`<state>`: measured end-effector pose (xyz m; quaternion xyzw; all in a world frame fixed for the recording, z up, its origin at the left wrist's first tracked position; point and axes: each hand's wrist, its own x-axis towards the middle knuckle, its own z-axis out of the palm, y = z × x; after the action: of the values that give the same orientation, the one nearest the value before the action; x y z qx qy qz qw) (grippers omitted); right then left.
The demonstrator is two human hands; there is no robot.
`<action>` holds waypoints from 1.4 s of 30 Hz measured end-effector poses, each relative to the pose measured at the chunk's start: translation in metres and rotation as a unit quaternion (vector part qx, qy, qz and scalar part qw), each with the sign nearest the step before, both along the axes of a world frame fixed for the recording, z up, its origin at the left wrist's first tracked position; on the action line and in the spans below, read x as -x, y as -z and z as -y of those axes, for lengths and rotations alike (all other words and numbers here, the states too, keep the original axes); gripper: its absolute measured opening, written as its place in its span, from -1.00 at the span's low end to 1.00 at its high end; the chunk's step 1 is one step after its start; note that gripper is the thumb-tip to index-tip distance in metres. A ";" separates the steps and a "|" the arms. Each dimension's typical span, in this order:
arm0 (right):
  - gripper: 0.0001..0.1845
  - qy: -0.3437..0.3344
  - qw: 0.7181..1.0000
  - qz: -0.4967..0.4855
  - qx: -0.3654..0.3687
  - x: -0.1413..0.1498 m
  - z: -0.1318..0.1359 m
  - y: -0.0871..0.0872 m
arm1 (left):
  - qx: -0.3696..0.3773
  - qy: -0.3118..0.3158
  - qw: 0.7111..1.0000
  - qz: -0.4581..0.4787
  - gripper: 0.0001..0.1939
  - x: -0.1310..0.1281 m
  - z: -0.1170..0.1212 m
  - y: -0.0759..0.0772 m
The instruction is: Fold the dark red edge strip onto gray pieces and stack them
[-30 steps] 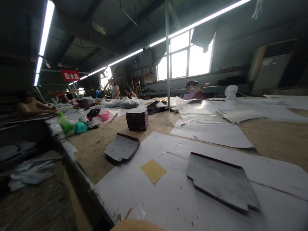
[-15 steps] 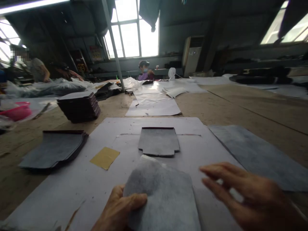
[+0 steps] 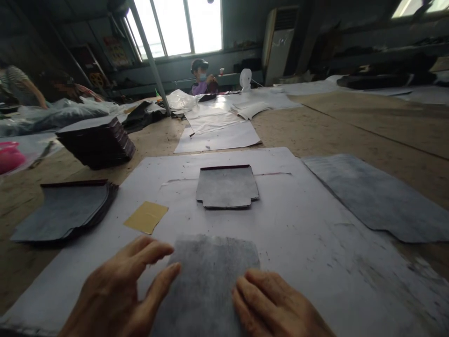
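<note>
The grey felt piece (image 3: 206,281) lies flat on the white sheet (image 3: 308,234), at the near edge. The left hand (image 3: 115,295) rests on its left edge and the right hand (image 3: 277,309) on its lower right part. Both hands lie open and flat, fingers spread, pressing and gripping nothing. A cut grey panel (image 3: 227,187) lies further away, well apart.

A long wooden workbench (image 3: 315,135) carries a big white sheet (image 3: 298,224). Grey felt (image 3: 206,281) lies flat under the fingers (image 3: 157,285), a notched grey piece (image 3: 227,187) beyond the fingertips, a yellow square (image 3: 146,216) just left of them.
</note>
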<state>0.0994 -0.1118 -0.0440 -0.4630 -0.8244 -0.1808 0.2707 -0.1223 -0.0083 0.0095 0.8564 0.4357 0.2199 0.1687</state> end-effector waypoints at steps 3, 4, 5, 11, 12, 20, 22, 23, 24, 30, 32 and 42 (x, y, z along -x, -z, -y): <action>-0.70 0.002 1.000 -0.015 -0.025 0.012 0.002 0.002 | -0.090 0.124 0.988 0.001 -0.76 -0.036 -0.009 0.004; -0.71 0.004 1.000 -0.016 -0.027 0.014 0.003 0.003 | -0.084 0.146 0.986 0.000 -0.75 -0.050 -0.010 0.007; -0.71 0.006 0.999 -0.017 -0.029 0.016 0.004 0.003 | -0.071 0.166 0.984 -0.006 -0.73 -0.063 -0.010 0.011; -0.64 0.054 0.992 -0.060 -0.096 0.021 0.002 0.014 | 0.009 0.174 0.980 -0.093 -0.80 -0.103 -0.016 0.017; -0.63 0.060 0.990 -0.065 -0.110 0.022 0.002 0.015 | 0.028 0.168 0.981 -0.093 -0.79 -0.103 -0.018 0.017; -0.75 0.046 0.998 -0.018 -0.043 0.017 0.008 0.004 | 0.012 0.229 0.969 0.091 -0.77 -0.093 -0.019 0.034; -0.75 0.037 0.998 -0.044 -0.016 0.012 0.011 -0.001 | -0.032 0.251 0.962 0.107 -0.78 -0.092 -0.019 0.037; -0.74 0.038 0.997 -0.061 -0.013 0.009 0.013 -0.003 | -0.051 0.262 0.957 0.112 -0.78 -0.092 -0.019 0.037; -0.72 0.044 0.996 -0.075 -0.012 0.005 0.014 -0.006 | -0.066 0.272 0.953 0.115 -0.78 -0.092 -0.019 0.036; -0.64 0.125 0.986 -0.101 0.047 -0.009 0.019 -0.011 | -0.133 0.340 0.926 0.093 -0.74 -0.089 -0.020 0.032; -0.64 0.132 0.986 -0.095 0.035 -0.008 0.020 -0.009 | -0.158 0.358 0.916 0.082 -0.73 -0.087 -0.019 0.033; -0.64 0.116 0.984 -0.121 0.060 -0.012 0.019 -0.012 | -0.215 0.392 0.894 0.036 -0.70 -0.087 -0.017 0.033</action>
<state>0.1116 -0.1311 -0.0324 -0.5897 -0.7356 -0.1036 0.3170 -0.0349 0.0083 -0.0231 0.9646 0.0003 0.2548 0.0684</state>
